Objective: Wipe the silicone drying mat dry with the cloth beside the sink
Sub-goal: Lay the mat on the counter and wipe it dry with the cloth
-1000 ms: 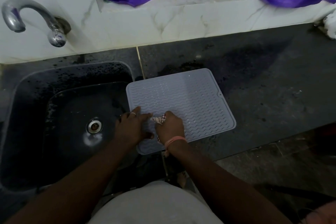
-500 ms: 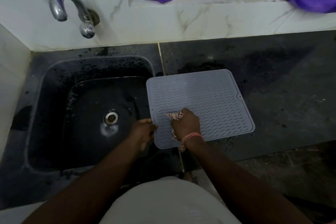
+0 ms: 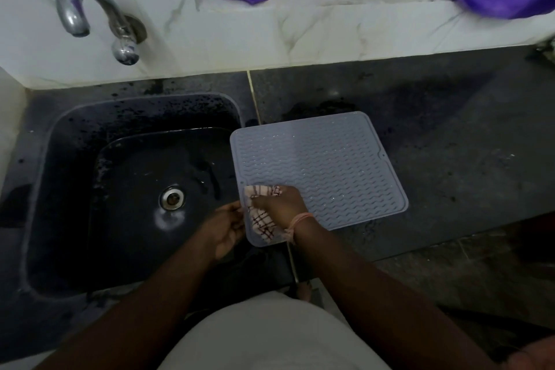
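- The grey ridged silicone drying mat [image 3: 327,165] is lying on the dark stone counter [image 3: 450,159], its left edge overhanging the black sink [image 3: 75,159].
- The checked cloth [image 3: 261,216] is sitting on the mat's near-left corner.
- The curved metal tap [image 3: 99,18] is jutting out beyond the sink.

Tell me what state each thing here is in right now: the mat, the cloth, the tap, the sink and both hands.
Mat: flat on the counter, left edge over the sink, droplets glinting on it.
Cloth: bunched, pressed on the mat's near left corner.
Tap: no water running.
Sink: wet, no standing water, drain uncovered.
Right hand: grips the cloth.
Left hand: holds the mat's left edge.
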`<act>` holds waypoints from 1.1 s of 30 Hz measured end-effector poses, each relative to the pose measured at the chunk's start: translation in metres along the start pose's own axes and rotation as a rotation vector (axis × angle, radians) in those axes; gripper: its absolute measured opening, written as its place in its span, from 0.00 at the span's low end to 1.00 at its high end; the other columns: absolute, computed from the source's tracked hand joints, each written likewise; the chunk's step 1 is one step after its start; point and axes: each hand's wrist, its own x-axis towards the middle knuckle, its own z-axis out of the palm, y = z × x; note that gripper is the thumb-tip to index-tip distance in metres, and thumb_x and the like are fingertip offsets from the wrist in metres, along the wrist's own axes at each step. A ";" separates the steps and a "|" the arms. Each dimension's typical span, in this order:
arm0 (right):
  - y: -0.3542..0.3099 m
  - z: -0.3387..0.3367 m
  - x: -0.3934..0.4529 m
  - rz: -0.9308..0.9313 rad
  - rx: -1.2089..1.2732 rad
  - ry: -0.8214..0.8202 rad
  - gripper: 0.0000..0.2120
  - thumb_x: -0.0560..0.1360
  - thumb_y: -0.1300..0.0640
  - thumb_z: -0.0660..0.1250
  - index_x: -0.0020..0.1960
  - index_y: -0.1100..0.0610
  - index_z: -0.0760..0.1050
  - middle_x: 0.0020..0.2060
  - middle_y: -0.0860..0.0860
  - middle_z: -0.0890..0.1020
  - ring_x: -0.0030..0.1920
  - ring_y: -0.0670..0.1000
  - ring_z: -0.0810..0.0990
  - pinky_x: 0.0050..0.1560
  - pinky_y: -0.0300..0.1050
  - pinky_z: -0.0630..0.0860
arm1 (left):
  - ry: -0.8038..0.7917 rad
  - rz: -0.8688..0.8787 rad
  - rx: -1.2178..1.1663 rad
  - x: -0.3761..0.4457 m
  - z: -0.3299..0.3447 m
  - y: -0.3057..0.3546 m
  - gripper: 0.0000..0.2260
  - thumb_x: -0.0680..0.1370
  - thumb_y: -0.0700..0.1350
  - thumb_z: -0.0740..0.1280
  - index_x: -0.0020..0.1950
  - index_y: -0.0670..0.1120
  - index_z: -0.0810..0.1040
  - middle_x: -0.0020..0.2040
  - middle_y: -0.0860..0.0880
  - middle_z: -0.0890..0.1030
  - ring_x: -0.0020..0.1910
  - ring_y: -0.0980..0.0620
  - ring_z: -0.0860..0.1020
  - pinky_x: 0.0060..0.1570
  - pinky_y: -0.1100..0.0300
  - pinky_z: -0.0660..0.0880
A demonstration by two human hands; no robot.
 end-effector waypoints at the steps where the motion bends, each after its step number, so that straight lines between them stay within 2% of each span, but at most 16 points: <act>1: 0.002 -0.014 0.000 -0.026 0.005 0.016 0.12 0.66 0.59 0.78 0.49 0.58 0.85 0.42 0.51 0.87 0.44 0.51 0.86 0.52 0.49 0.83 | -0.002 -0.001 0.005 0.001 -0.001 -0.001 0.14 0.83 0.33 0.56 0.62 0.39 0.79 0.52 0.42 0.86 0.49 0.47 0.85 0.47 0.55 0.83; 3: 0.005 -0.055 0.000 -0.111 -0.104 0.137 0.10 0.69 0.53 0.77 0.47 0.58 0.85 0.39 0.51 0.87 0.41 0.50 0.86 0.47 0.49 0.84 | 0.010 0.003 0.014 0.001 -0.002 -0.002 0.14 0.83 0.33 0.58 0.63 0.40 0.79 0.58 0.41 0.84 0.55 0.45 0.83 0.55 0.52 0.80; 5: 0.009 -0.107 0.000 -0.138 -0.291 0.340 0.15 0.74 0.46 0.72 0.41 0.58 0.81 0.34 0.50 0.83 0.37 0.52 0.84 0.38 0.45 0.80 | 0.032 0.009 0.022 0.001 -0.002 -0.003 0.13 0.82 0.34 0.60 0.64 0.40 0.79 0.59 0.41 0.84 0.57 0.44 0.82 0.55 0.53 0.79; 6: 0.012 -0.133 0.000 -0.123 -0.400 0.447 0.17 0.75 0.44 0.70 0.40 0.58 0.79 0.32 0.49 0.80 0.37 0.52 0.82 0.37 0.42 0.75 | 0.038 0.015 0.027 0.001 -0.001 -0.003 0.13 0.82 0.34 0.62 0.64 0.41 0.79 0.59 0.42 0.84 0.57 0.44 0.82 0.53 0.54 0.79; 8: 0.020 -0.175 0.004 -0.072 -0.531 0.599 0.18 0.76 0.43 0.69 0.43 0.59 0.79 0.35 0.49 0.81 0.43 0.55 0.83 0.42 0.39 0.72 | 0.045 0.020 0.039 0.000 0.002 -0.004 0.13 0.81 0.34 0.64 0.65 0.41 0.79 0.59 0.43 0.84 0.58 0.45 0.82 0.49 0.55 0.81; 10: 0.025 -0.198 0.011 -0.061 -0.531 0.664 0.19 0.75 0.45 0.71 0.50 0.62 0.81 0.45 0.58 0.85 0.51 0.59 0.84 0.48 0.44 0.76 | 0.061 0.027 0.049 0.000 0.006 -0.005 0.13 0.80 0.35 0.66 0.64 0.41 0.79 0.59 0.43 0.84 0.58 0.44 0.82 0.45 0.57 0.82; 12: 0.024 -0.206 0.016 -0.097 -0.598 0.678 0.21 0.75 0.45 0.71 0.53 0.64 0.81 0.50 0.63 0.84 0.53 0.62 0.83 0.52 0.49 0.77 | 0.077 0.056 0.063 0.003 0.007 -0.008 0.15 0.78 0.35 0.69 0.65 0.41 0.79 0.59 0.42 0.84 0.58 0.43 0.82 0.47 0.55 0.83; 15: 0.016 -0.212 0.023 -0.118 -0.670 0.706 0.19 0.77 0.49 0.69 0.55 0.65 0.78 0.53 0.65 0.83 0.54 0.65 0.82 0.53 0.51 0.77 | 0.082 0.121 0.101 0.006 0.009 -0.013 0.23 0.73 0.32 0.74 0.67 0.39 0.76 0.61 0.40 0.83 0.59 0.40 0.82 0.56 0.46 0.81; 18: 0.016 -0.211 0.023 -0.092 -0.702 0.675 0.20 0.78 0.48 0.67 0.61 0.64 0.75 0.56 0.65 0.81 0.56 0.66 0.80 0.55 0.52 0.76 | 0.147 0.193 0.206 0.007 0.013 -0.017 0.25 0.71 0.28 0.73 0.67 0.36 0.75 0.61 0.38 0.81 0.59 0.38 0.80 0.62 0.40 0.76; 25: 0.021 -0.204 0.023 -0.043 -0.571 0.688 0.22 0.75 0.46 0.70 0.57 0.64 0.79 0.55 0.63 0.83 0.56 0.63 0.81 0.54 0.49 0.77 | 0.184 0.253 0.274 0.005 0.017 -0.017 0.21 0.70 0.27 0.74 0.62 0.37 0.77 0.58 0.40 0.82 0.56 0.40 0.81 0.60 0.41 0.78; 29: 0.022 -0.185 0.012 -0.066 -0.443 0.610 0.19 0.74 0.45 0.72 0.49 0.63 0.80 0.48 0.60 0.84 0.51 0.60 0.83 0.47 0.43 0.74 | 0.149 0.238 0.234 0.004 0.016 -0.017 0.21 0.71 0.27 0.73 0.63 0.36 0.77 0.58 0.40 0.83 0.55 0.41 0.82 0.55 0.45 0.79; 33: 0.022 -0.149 0.007 -0.081 -0.422 0.538 0.17 0.74 0.47 0.73 0.49 0.61 0.78 0.46 0.56 0.83 0.48 0.54 0.81 0.45 0.37 0.69 | 0.157 0.214 0.216 0.004 0.013 -0.019 0.20 0.71 0.30 0.75 0.61 0.38 0.78 0.57 0.41 0.83 0.55 0.41 0.82 0.54 0.46 0.80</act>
